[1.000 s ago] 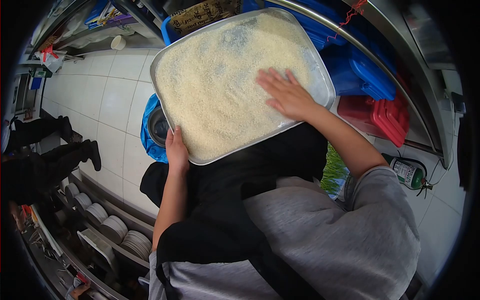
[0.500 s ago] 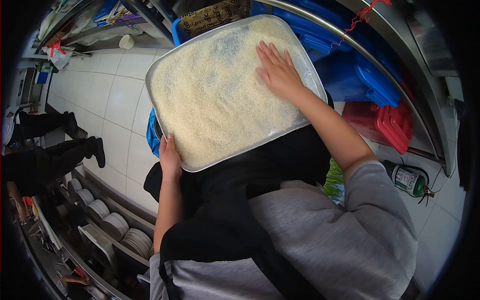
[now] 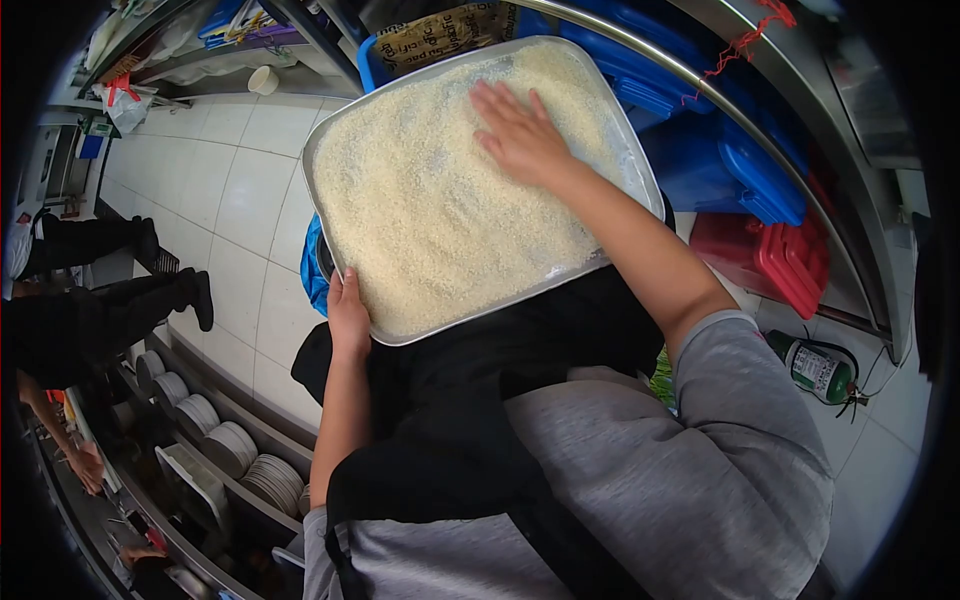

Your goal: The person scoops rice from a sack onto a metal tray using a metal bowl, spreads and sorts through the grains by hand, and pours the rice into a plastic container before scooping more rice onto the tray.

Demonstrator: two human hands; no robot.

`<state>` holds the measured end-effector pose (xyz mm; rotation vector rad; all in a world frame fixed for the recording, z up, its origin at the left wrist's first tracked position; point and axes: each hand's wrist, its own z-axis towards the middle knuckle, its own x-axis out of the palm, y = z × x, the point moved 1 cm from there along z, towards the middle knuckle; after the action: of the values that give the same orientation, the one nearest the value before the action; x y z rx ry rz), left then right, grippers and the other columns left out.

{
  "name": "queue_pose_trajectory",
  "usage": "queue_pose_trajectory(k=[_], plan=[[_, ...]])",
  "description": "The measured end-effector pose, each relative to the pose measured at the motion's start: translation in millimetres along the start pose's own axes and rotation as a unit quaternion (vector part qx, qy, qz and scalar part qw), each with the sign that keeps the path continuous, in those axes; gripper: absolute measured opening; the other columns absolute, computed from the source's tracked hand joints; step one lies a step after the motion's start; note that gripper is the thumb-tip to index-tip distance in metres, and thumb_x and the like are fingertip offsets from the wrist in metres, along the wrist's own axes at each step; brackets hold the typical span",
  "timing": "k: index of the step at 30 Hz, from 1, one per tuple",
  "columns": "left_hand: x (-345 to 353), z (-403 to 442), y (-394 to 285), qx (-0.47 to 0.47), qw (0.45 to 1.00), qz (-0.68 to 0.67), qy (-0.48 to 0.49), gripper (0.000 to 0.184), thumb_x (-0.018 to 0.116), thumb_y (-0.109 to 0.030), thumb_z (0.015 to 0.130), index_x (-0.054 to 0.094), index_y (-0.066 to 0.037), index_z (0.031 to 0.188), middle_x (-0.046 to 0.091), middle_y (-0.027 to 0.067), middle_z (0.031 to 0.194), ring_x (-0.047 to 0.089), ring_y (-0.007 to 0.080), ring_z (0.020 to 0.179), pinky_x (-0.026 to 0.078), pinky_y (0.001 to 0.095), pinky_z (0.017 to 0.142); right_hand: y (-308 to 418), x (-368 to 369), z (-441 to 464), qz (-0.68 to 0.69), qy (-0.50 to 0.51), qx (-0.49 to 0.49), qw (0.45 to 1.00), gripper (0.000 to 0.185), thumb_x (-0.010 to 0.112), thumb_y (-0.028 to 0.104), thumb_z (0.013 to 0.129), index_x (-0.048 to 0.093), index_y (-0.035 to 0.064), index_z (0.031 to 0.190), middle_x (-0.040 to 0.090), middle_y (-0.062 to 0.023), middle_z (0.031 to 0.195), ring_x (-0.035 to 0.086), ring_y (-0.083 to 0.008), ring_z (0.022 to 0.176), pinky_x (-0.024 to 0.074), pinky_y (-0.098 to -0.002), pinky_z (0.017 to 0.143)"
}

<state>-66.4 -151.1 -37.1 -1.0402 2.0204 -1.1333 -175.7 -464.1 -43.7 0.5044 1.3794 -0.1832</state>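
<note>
A large metal tray with rounded corners rests at my lap, covered with a layer of white rice grains. My left hand grips the tray's near left corner, thumb over the rim and the other fingers hidden beneath. Palm down on the rice at the far right part is my right hand, fingers stretched out and a little blurred. It holds nothing. Patches of bare metal show through thin spots in the rice.
Blue lidded bins and a red bin stand to the right, beyond a curved metal rail. A green cylinder lies on the floor. Stacked plates fill a shelf at lower left. Other people's legs show at left.
My right hand has swept left across the rice, away from the tray's right side. The left hand keeps its hold on the corner. At far left, another person's hand has moved lower.
</note>
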Motion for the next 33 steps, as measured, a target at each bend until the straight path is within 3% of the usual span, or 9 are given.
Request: queue_pose_trajectory(k=[3, 7, 15, 21, 25, 27, 33], plan=[[-0.7, 0.4, 1.2, 0.0, 1.0, -0.001, 0.001, 0.038, 0.038, -0.022, 0.099, 0.044, 0.003, 0.126, 0.057, 0.0107, 0.115, 0.055, 0.0153, 0.101, 0.041, 0.0278, 0.09, -27.7, 0.1, -0.8, -0.071, 0.023, 0.068, 0.995, 0.055, 0.028, 0.038, 0.097, 0.017, 0.0139, 0.145, 0.013, -0.0015, 0.152, 0.011, -0.0185, 0.14, 0.0047, -0.0432, 0.113], [0.1, 0.0, 0.1, -0.001, 1.0, -0.005, 0.008, 0.041, 0.039, -0.022, 0.099, 0.041, 0.004, 0.13, 0.056, 0.0107, 0.118, 0.055, 0.0153, 0.102, 0.04, 0.0271, 0.091, -44.0, 1.4, 5.5, -0.087, 0.003, 0.051, 0.995, 0.056, 0.028, 0.038, 0.097, 0.016, 0.0138, 0.146, 0.013, -0.0016, 0.152, 0.011, -0.0182, 0.14, 0.0048, -0.0433, 0.113], [0.6, -0.6, -1.1, -0.013, 1.0, 0.003, 0.0, 0.04, 0.039, -0.021, 0.099, 0.04, 0.004, 0.131, 0.055, 0.0113, 0.12, 0.054, 0.0159, 0.104, 0.04, 0.0275, 0.092, -57.3, 2.7, 27.9, -0.089, -0.008, 0.139, 0.986, 0.056, 0.027, 0.04, 0.096, 0.02, 0.0131, 0.144, 0.014, -0.0014, 0.152, 0.011, -0.0178, 0.14, 0.0054, -0.0437, 0.113], [0.5, -0.3, -0.8, -0.012, 1.0, -0.005, 0.007, 0.041, 0.039, -0.021, 0.099, 0.039, 0.003, 0.132, 0.055, 0.011, 0.12, 0.054, 0.0161, 0.104, 0.04, 0.0276, 0.092, -41.6, 11.8, 31.7, -0.089, 0.014, 0.075, 0.993, 0.057, 0.026, 0.04, 0.096, 0.018, 0.013, 0.145, 0.013, -0.0016, 0.152, 0.011, -0.0178, 0.14, 0.0057, -0.0445, 0.113], [-0.4, 1.0, -0.5, -0.013, 1.0, -0.008, 0.002, 0.041, 0.039, -0.021, 0.099, 0.039, 0.003, 0.132, 0.055, 0.0109, 0.12, 0.054, 0.0162, 0.104, 0.04, 0.0277, 0.092, -53.5, 5.7, 33.5, -0.071, -0.037, 0.093, 0.992, 0.057, 0.026, 0.04, 0.096, 0.017, 0.0132, 0.145, 0.014, -0.0014, 0.152, 0.011, -0.0178, 0.14, 0.0063, -0.0445, 0.113], [-0.5, 0.8, -0.4, -0.016, 1.0, -0.004, 0.006, 0.041, 0.039, -0.021, 0.099, 0.039, 0.002, 0.132, 0.055, 0.0109, 0.12, 0.054, 0.0162, 0.104, 0.04, 0.0278, 0.092, -61.8, 2.7, 25.1, -0.108, 0.006, 0.124, 0.986, 0.057, 0.026, 0.04, 0.096, 0.017, 0.0129, 0.145, 0.014, -0.0015, 0.152, 0.011, -0.0179, 0.14, 0.0072, -0.0442, 0.113], [-0.2, 2.3, 1.1, -0.009, 1.0, -0.009, 0.006, 0.04, 0.039, -0.021, 0.099, 0.039, 0.002, 0.132, 0.055, 0.0112, 0.12, 0.054, 0.0163, 0.104, 0.041, 0.028, 0.092, -73.5, -5.1, 4.0, -0.105, 0.011, 0.123, 0.987, 0.057, 0.031, 0.039, 0.096, 0.018, 0.0117, 0.144, 0.017, -0.0038, 0.151, 0.014, -0.0196, 0.139, 0.0099, -0.0441, 0.113]])
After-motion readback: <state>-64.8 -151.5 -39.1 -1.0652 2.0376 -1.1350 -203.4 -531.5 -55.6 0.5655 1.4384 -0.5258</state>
